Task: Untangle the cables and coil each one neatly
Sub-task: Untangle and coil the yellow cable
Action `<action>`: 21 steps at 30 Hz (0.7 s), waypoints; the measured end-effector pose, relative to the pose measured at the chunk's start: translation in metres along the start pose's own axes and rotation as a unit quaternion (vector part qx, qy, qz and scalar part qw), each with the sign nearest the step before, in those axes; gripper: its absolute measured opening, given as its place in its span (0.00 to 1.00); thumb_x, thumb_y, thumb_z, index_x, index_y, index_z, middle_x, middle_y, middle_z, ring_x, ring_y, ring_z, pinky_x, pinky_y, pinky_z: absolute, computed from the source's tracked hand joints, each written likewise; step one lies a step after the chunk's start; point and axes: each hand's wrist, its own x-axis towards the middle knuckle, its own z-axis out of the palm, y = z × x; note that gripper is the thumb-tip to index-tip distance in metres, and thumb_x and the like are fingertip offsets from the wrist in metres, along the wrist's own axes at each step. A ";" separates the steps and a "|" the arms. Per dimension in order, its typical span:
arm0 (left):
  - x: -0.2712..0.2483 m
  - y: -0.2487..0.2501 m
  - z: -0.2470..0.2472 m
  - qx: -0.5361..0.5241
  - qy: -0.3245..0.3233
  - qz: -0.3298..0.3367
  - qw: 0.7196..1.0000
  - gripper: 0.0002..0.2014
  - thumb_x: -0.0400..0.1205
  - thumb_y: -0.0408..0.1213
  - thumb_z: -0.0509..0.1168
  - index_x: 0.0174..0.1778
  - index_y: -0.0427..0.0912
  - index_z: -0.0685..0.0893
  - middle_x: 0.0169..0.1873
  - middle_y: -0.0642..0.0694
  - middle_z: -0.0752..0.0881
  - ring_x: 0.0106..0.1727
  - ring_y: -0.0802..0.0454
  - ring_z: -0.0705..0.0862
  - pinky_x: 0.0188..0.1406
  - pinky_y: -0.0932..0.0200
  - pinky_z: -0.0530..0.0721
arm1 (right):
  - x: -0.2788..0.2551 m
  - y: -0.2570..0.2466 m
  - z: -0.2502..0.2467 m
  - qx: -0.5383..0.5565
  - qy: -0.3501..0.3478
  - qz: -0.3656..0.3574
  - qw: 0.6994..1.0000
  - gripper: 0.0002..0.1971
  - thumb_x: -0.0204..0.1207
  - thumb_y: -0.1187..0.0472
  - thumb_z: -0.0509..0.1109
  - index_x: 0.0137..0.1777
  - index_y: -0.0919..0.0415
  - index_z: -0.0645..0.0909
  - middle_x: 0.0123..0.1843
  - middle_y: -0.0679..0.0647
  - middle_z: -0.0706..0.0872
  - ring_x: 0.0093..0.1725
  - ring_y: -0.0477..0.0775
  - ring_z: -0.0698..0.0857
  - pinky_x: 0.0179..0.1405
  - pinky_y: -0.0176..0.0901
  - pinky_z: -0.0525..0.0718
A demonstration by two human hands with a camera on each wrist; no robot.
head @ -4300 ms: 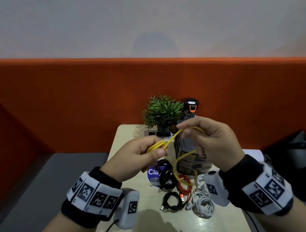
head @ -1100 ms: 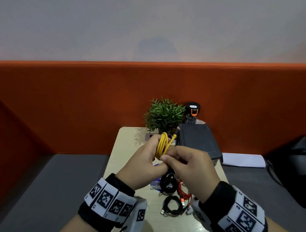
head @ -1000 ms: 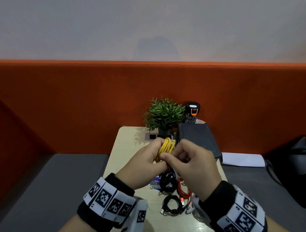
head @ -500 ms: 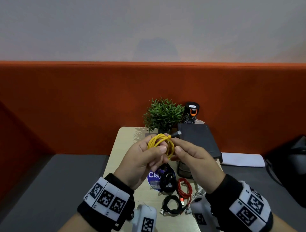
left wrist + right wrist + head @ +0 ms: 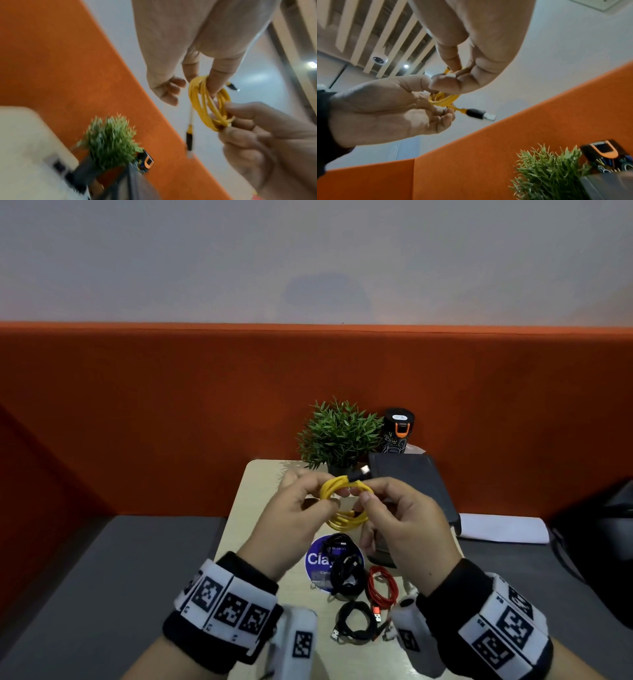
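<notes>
Above the small beige table (image 5: pixel 260 508), from your head camera, you've got the thin yellow cable wound into a small coil (image 5: pixel 344 503) held up between both hands, well clear of the tabletop. Your left hand (image 5: pixel 294 518) pinches the coil's left side, your right hand (image 5: pixel 400 518) pinches the right side, and a dark plug with a metal tip (image 5: pixel 362 472) pokes out at the top, pointing away towards the green potted plant (image 5: pixel 339 436). Below your wrists lie the black coiled cables (image 5: pixel 346 573), a red cable (image 5: pixel 382 589) and a round blue sticker (image 5: pixel 317 559). Over to the left wrist view: it's blurred, but the yellow loops (image 5: pixel 208 102) stand almost edge-on, your left fingers (image 5: pixel 243 117) curled round the bottom of the bundle, right fingertips (image 5: pixel 217 81) gripping the top, one plug end (image 5: pixel 189 140) dangling free beneath. Right wrist view now: thumb and finger of both hands meet on the bundle (image 5: pixel 443 100), and the other plug (image 5: pixel 476 113) juts sideways past your left fingers. That's the hinge of it: the coil sits dead centre, equally near both hands, with loose tails sticking out opposite ways. I'd say tucking those tails comes next.
</notes>
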 end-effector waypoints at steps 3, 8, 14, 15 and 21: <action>0.000 -0.001 -0.004 0.006 -0.032 0.018 0.999 0.09 0.81 0.32 0.66 0.51 0.51 0.86 0.49 0.47 0.83 0.48 0.57 0.81 0.45 0.67 0.80 | 0.000 0.003 -0.001 0.004 0.001 0.015 1.000 0.08 0.83 0.63 0.63 0.45 0.56 0.82 0.31 0.62 0.85 0.22 0.58 0.82 0.22 0.41 0.79; 0.001 -0.005 0.002 -0.140 0.086 0.004 0.986 0.08 0.76 0.28 0.70 0.48 0.43 0.88 0.40 0.43 0.90 0.41 0.51 0.86 0.40 0.62 0.84 | 0.000 0.008 -0.003 0.041 0.020 0.054 0.998 0.09 0.83 0.63 0.61 0.45 0.62 0.81 0.32 0.69 0.83 0.23 0.62 0.82 0.23 0.44 0.79; 0.000 -0.004 0.002 -0.184 0.158 0.008 0.970 0.07 0.74 0.26 0.72 0.45 0.40 0.89 0.31 0.42 0.90 0.36 0.48 0.88 0.39 0.57 0.88 | 0.000 0.007 -0.002 0.063 0.029 0.070 0.995 0.09 0.84 0.64 0.60 0.47 0.63 0.81 0.33 0.61 0.83 0.23 0.58 0.82 0.22 0.43 0.81; 0.001 -0.005 0.001 -0.187 0.164 0.009 0.968 0.08 0.74 0.26 0.72 0.47 0.39 0.86 0.30 0.40 0.89 0.34 0.48 0.87 0.37 0.58 0.87 | 0.000 0.007 -0.003 0.063 0.030 0.070 0.995 0.09 0.84 0.64 0.60 0.47 0.63 0.81 0.32 0.62 0.82 0.23 0.58 0.82 0.21 0.43 0.81; 0.003 -0.013 0.000 -0.135 0.174 -0.030 0.975 0.06 0.77 0.25 0.70 0.47 0.38 0.88 0.29 0.36 0.84 0.28 0.49 0.85 0.27 0.59 0.85 | 0.001 0.003 -0.002 0.059 0.028 0.067 0.996 0.08 0.84 0.64 0.60 0.48 0.64 0.81 0.33 0.64 0.82 0.22 0.58 0.82 0.19 0.37 0.78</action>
